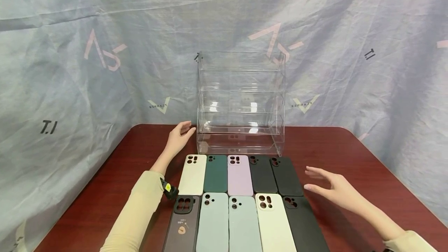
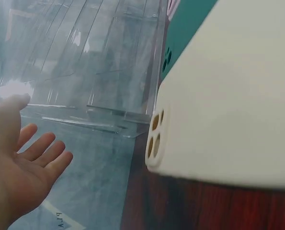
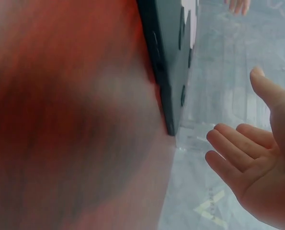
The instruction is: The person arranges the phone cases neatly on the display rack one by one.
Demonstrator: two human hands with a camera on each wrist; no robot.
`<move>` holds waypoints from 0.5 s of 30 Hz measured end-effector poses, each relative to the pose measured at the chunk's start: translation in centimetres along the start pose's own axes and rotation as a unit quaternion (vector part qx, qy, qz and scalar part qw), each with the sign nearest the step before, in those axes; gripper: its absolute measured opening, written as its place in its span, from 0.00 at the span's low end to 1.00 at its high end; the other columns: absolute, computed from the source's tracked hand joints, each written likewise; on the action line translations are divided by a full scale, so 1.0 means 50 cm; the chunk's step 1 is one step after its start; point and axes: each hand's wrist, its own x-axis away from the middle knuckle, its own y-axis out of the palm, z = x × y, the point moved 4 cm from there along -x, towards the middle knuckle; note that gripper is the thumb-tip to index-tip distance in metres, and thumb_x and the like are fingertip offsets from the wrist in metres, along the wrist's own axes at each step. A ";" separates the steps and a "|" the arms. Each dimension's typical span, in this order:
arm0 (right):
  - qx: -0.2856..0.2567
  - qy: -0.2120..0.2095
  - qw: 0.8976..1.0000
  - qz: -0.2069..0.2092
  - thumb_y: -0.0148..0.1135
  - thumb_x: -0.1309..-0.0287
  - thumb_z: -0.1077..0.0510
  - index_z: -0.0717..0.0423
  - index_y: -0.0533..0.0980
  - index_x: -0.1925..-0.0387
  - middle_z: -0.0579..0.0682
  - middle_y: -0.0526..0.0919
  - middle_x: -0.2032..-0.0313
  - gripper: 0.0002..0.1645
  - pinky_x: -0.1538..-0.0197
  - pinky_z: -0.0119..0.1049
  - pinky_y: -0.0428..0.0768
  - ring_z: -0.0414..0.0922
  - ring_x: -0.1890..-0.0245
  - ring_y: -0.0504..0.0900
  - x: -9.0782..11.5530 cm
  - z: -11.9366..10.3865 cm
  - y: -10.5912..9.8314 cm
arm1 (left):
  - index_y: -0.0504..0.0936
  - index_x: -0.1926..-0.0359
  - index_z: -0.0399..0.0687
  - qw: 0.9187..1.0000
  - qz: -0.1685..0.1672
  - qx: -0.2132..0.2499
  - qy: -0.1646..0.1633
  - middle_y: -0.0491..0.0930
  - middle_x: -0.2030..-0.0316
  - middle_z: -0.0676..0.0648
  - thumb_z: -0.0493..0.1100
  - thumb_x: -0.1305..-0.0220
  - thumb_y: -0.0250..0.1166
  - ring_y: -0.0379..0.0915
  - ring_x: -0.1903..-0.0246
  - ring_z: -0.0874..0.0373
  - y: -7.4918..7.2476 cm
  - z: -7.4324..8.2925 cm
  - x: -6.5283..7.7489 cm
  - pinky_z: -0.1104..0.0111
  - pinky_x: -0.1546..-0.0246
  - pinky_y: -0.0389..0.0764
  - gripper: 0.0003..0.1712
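Note:
Two rows of phone cases lie on the dark red table. In the back row are a cream case (image 1: 193,176), a dark green case (image 1: 215,175), a lilac case (image 1: 240,176) and two black cases. The front row has a dark case with a small print (image 1: 182,232), two pale blue cases, a cream-white case (image 1: 276,224) and a black case (image 1: 304,224). My left hand (image 1: 180,137) is beside the lower left side of a clear tiered rack (image 1: 241,110), fingers loosely bent and holding nothing. To the right of the black cases, my right hand (image 1: 332,188) hovers with extended fingers, also holding nothing.
The clear rack stands behind the cases near the table's back edge. Grey printed cloth (image 1: 168,49) hangs behind and at both sides. Bare red tabletop (image 1: 325,143) shows right of the rack and left of the cases.

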 end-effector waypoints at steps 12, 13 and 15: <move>-0.102 -0.038 0.990 -0.086 0.68 0.48 0.49 0.55 0.75 0.50 0.50 0.82 0.57 0.26 0.61 0.30 0.81 0.36 0.60 0.81 0.023 -0.004 0.048 | 0.60 0.32 0.42 0.996 -0.012 0.084 -0.037 0.64 0.35 0.36 0.47 0.32 0.57 0.62 0.35 0.45 0.038 -0.024 -0.027 0.54 0.37 0.68 0.32; -0.107 -0.042 0.989 -0.093 0.68 0.48 0.50 0.55 0.75 0.50 0.50 0.82 0.57 0.25 0.61 0.30 0.81 0.36 0.60 0.81 0.025 -0.003 0.050 | 0.60 0.32 0.41 0.995 -0.013 0.089 -0.039 0.64 0.35 0.37 0.47 0.32 0.57 0.61 0.35 0.45 0.041 -0.028 -0.028 0.54 0.37 0.67 0.32; -0.113 -0.049 0.987 -0.101 0.68 0.48 0.51 0.56 0.75 0.51 0.50 0.82 0.57 0.24 0.61 0.30 0.81 0.36 0.60 0.80 0.027 -0.003 0.053 | 0.59 0.32 0.41 0.994 -0.014 0.098 -0.043 0.64 0.35 0.37 0.48 0.32 0.57 0.61 0.35 0.45 0.046 -0.033 -0.029 0.54 0.37 0.67 0.33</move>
